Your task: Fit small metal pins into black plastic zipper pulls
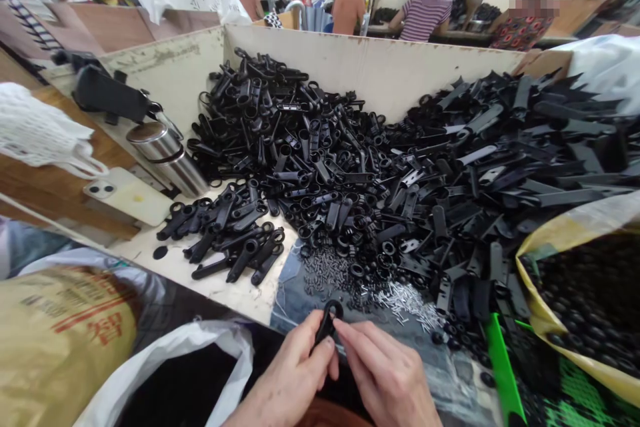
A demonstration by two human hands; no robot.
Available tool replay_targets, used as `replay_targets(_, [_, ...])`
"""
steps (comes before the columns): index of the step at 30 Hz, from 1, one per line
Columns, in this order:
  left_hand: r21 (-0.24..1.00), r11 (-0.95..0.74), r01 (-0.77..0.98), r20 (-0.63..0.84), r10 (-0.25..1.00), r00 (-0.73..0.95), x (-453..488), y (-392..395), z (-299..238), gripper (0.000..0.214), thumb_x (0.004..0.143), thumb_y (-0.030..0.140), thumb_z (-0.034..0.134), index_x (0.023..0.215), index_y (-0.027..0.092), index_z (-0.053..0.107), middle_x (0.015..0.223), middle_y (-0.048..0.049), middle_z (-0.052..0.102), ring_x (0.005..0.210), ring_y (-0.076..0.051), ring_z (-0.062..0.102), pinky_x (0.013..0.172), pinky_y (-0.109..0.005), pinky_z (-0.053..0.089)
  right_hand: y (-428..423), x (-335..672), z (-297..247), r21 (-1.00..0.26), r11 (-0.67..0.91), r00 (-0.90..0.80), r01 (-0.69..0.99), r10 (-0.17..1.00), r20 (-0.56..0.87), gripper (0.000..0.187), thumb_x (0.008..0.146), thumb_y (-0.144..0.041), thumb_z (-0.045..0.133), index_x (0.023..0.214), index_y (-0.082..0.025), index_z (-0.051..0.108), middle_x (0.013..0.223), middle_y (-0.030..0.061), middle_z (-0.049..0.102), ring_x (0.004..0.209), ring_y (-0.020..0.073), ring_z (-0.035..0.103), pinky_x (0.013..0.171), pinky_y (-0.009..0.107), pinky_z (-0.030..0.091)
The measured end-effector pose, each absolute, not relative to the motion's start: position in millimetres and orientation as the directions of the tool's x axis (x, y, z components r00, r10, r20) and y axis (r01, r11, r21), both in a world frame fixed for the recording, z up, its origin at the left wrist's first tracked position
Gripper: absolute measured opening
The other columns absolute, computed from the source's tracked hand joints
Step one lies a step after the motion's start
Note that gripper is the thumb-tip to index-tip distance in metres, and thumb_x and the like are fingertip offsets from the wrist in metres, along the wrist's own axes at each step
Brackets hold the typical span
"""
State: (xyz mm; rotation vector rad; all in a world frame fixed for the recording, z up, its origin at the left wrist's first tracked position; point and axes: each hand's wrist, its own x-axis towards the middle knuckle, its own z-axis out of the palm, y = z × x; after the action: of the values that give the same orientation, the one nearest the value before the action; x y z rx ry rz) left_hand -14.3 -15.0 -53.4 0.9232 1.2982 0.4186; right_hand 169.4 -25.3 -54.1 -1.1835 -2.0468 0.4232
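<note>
My left hand (296,361) is closed around a black plastic part with a ring at its end (332,311), ring end pointing up and away from me. My right hand (384,365) is pinched, its fingertips right at the ring's side; anything between them is hidden. Just beyond my hands lie small dark metal pins (327,273) and a heap of silvery pins (410,305). Similar black ringed parts (240,240) lie in a loose group to the left. A big pile of such parts (300,133) rises behind.
Flat black pieces (540,127) are heaped at right, above a yellow bag of round black pieces (595,300). A green plastic edge (506,373) stands near it. At left are a steel flask (173,163), a phone (127,197) and an open white sack (235,353). Several people sit beyond the partition.
</note>
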Motion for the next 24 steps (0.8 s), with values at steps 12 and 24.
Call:
replay_targets(12, [0.871, 0.411, 0.269, -0.486, 0.803, 0.346, -9.5, -8.3, -61.7, 0.034, 0.102, 0.051, 0.043, 0.092, 0.02, 0.054, 0.054, 0.01, 0.045, 0.052, -0.011, 0.039, 0.056, -0.025, 0.032, -21.8, 173.4, -44.6, -0.449, 0.582, -0.475, 0.678, 0.813, 0.337, 0.035, 0.104, -0.012, 0.038, 0.124, -0.014, 0.066, 0.083, 0.0069, 0.071, 0.066, 0.0176, 0.071, 0.057, 0.023, 0.056])
replay_targets(24, [0.819, 0.559, 0.125, -0.567, 0.761, 0.315, -9.2, -8.1, -57.1, 0.044, 0.097, 0.062, 0.046, 0.102, 0.019, 0.055, 0.055, 0.0104, 0.044, 0.047, -0.009, 0.023, 0.049, -0.026, 0.019, -31.4, 194.2, -47.6, -0.671, 0.407, -0.407, 0.62, 0.898, 0.168, 0.06, 0.096, -0.004, 0.032, 0.152, -0.024, 0.043, 0.111, 0.0111, 0.067, 0.085, 0.0174, 0.074, 0.069, 0.023, 0.062])
